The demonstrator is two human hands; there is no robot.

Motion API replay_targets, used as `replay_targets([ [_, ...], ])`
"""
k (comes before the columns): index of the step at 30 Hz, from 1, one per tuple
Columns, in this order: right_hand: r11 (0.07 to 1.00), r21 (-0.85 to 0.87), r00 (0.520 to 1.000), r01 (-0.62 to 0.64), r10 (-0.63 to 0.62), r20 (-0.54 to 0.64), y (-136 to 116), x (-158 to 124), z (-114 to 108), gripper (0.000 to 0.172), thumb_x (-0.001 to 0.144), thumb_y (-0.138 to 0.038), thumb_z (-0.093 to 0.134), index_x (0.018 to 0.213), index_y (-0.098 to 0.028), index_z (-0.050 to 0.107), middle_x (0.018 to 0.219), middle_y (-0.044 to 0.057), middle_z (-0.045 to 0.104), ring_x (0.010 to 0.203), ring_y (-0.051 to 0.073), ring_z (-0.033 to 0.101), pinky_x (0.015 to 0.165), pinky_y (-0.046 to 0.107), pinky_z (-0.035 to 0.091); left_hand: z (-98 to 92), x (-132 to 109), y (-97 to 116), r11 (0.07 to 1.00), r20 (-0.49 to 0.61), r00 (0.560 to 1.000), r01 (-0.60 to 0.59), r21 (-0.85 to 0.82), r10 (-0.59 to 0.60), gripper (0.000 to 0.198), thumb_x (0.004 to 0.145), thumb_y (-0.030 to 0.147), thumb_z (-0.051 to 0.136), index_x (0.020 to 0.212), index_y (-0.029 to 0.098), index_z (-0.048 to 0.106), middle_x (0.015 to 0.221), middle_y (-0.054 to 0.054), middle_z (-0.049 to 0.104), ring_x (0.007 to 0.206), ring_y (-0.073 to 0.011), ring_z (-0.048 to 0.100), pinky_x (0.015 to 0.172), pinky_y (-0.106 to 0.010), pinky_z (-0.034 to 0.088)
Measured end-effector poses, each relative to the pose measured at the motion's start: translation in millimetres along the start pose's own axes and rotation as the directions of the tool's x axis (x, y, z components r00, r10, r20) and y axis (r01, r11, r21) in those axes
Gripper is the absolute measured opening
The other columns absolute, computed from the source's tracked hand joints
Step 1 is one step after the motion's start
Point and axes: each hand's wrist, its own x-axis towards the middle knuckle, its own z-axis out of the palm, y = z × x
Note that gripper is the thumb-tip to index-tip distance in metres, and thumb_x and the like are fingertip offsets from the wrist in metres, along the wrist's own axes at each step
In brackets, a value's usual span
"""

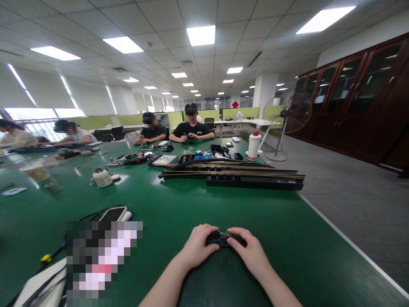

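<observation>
Near the front of the green table, a small dark part with grey details on top is held between my two hands. My left hand pinches its left end between thumb and fingers. At the opposite end, the thumb and fingers of my right hand close on it too. Fingertips cover both ends, and the part is too small to name more closely. It is just above or on the tabletop; I cannot tell which.
Long black rails with thin brass-coloured rods lie across the table ahead. Behind them are tools and small boxes, and a white bottle with a red top. A small jar and a phone lie left. Several people sit around the table.
</observation>
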Motion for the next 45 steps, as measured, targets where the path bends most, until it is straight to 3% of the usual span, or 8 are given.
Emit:
replay_targets([
  [5, 0.961, -0.252, 0.988, 0.114, -0.082, 0.135, -7, -1, 3, 0.02, 0.074, -0.029, 0.062, 0.092, -0.026, 0.07, 0.104, 0.005, 0.068, 0.104, 0.023, 0.057, 0.096, 0.04, 0.04, 1.4, 1, -1, 1.0, -0.005, 1.0, -0.021, 0.007, 0.021, 0.041, 0.074, 0.027, 0.066, 0.114, 0.023, 0.057, 0.109, -0.005, 0.061, 0.102, -0.0232, 0.052, 0.092, -0.037, 0.038],
  [10, 0.902, -0.414, 0.976, 0.124, -0.036, 0.214, -9, -2, 4, 0.022, 0.074, -0.027, 0.061, 0.094, -0.029, 0.07, 0.112, 0.003, 0.066, 0.109, 0.024, 0.054, 0.097, 0.041, 0.036, 2.8, 2, -2, 1.0, -0.005, 1.0, -0.019, 0.014, 0.019, 0.038, 0.076, 0.026, 0.065, 0.113, 0.022, 0.057, 0.107, -0.005, 0.062, 0.101, -0.0223, 0.053, 0.091, -0.036, 0.039],
  [18, 0.949, -0.313, 0.986, 0.035, 0.019, 0.168, -9, -4, -2, 0.05, 0.069, -0.018, 0.058, 0.118, -0.021, 0.057, 0.123, 0.006, 0.059, 0.117, 0.022, 0.051, 0.103, 0.036, 0.034, 0.9, -1, 0, 1.0, -0.007, 1.0, 0.0, -0.022, 0.0, 0.045, 0.071, 0.022, 0.068, 0.114, 0.023, 0.057, 0.111, -0.005, 0.06, 0.105, -0.0235, 0.051, 0.095, -0.037, 0.038],
  [25, 0.942, -0.334, 0.988, 0.02, 0.032, 0.151, -9, -5, -2, 0.043, 0.069, -0.018, 0.056, 0.112, -0.019, 0.061, 0.117, 0.007, 0.063, 0.112, 0.022, 0.054, 0.101, 0.036, 0.037, 2.0, -2, -2, 0.999, -0.015, 1.0, 0.027, -0.023, -0.027, 0.06, 0.068, 0.024, 0.071, 0.125, 0.021, 0.049, 0.118, -0.008, 0.056, 0.111, -0.0262, 0.048, 0.098, -0.041, 0.036],
  [45, 0.939, -0.343, 0.985, 0.018, 0.041, 0.165, -13, -7, -4, 0.039, 0.072, -0.021, 0.055, 0.111, -0.021, 0.061, 0.117, 0.006, 0.063, 0.112, 0.023, 0.054, 0.1, 0.037, 0.038, 1.4, -1, 0, 1.0, 0.0, 1.0, 0.017, 0.02, -0.017, 0.052, 0.071, 0.028, 0.069, 0.12, 0.023, 0.053, 0.116, -0.006, 0.057, 0.108, -0.0254, 0.049, 0.096, -0.04, 0.037],
])
